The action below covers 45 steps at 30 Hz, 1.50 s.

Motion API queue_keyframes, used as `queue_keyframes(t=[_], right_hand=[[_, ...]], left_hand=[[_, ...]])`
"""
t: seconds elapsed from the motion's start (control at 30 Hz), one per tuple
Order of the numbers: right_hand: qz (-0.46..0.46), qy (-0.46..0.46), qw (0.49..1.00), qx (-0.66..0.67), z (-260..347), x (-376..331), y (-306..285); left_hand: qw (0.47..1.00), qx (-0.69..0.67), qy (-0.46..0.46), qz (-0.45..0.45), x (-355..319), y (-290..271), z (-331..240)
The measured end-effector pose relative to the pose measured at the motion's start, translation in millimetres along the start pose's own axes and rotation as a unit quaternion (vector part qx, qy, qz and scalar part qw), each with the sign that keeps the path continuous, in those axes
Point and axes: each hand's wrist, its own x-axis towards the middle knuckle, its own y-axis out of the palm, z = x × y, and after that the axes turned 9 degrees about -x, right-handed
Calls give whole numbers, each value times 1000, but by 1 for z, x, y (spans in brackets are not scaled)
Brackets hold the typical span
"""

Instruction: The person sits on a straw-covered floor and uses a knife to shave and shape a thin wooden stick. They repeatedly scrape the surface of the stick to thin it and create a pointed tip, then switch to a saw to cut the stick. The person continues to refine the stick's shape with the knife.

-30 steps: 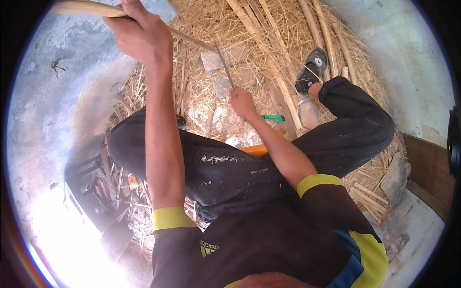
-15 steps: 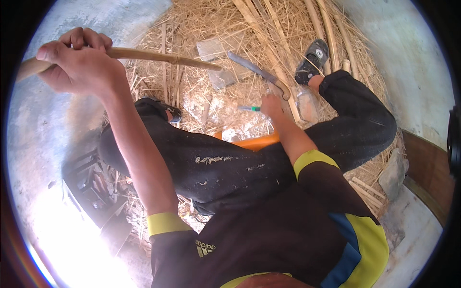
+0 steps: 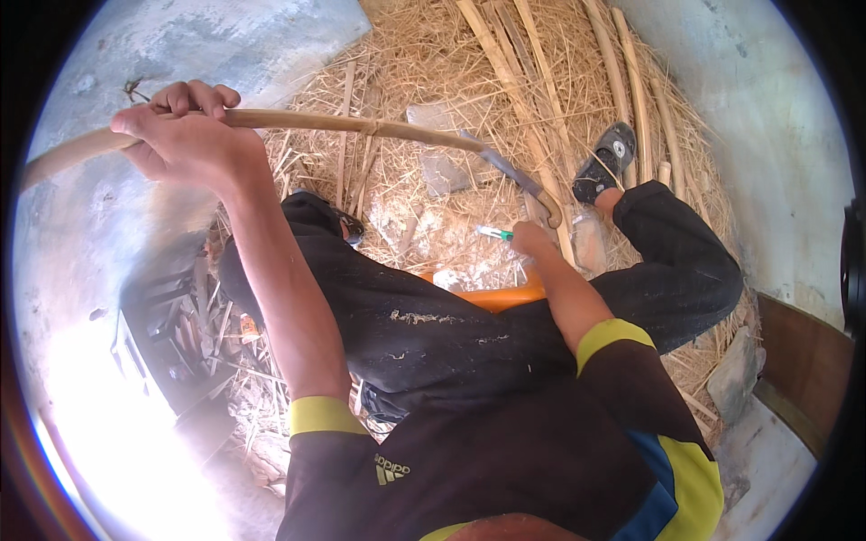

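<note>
My left hand is raised at the left with its fingers curled round a long wooden pole. The pole bows across to the right, its far tip overlapping the blade end of a machete with a hooked wooden handle, which lies on the straw. Low between my legs, my right hand is closed on a small green-handled knife, its pale end pointing left. Most of the knife's grip is hidden in the fist. Just below that hand, an orange plastic object shows partly behind my thigh.
Straw covers the floor, with long wooden strips and several poles at the far right. Flat grey stones lie ahead of me. Pale walls curve round both sides. A dark slatted object stands at the left.
The whole view has shifted a little. My left hand has moved the pole rightward, so its tip now overlaps the machete's blade. My right hand keeps hold of the knife.
</note>
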Motion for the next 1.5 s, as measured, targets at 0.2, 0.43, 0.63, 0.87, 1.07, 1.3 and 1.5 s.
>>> queue_keyframes(t=[0.2,0.43,0.63,0.87,1.07,1.3,1.5], right_hand=[[3,19,978,208,-11,-70,-131],[-153,-275,635,705,5,-179,-180],[-297,-447,317,782,36,-241,-225],[-503,-389,397,662,34,-317,-277],[-524,-321,612,498,56,-302,-286],[-552,-300,698,344,102,-286,-297],[-550,-378,662,340,128,-292,-291]], left_hand=[[975,-79,-74,-195,19,-26,6],[927,-176,-211,-257,11,-24,34],[881,-232,-370,-180,-27,-23,96],[719,153,-607,303,-84,-7,83],[818,307,-214,437,-27,6,32],[909,-12,162,383,11,56,-120],[909,-216,25,355,22,59,-190]])
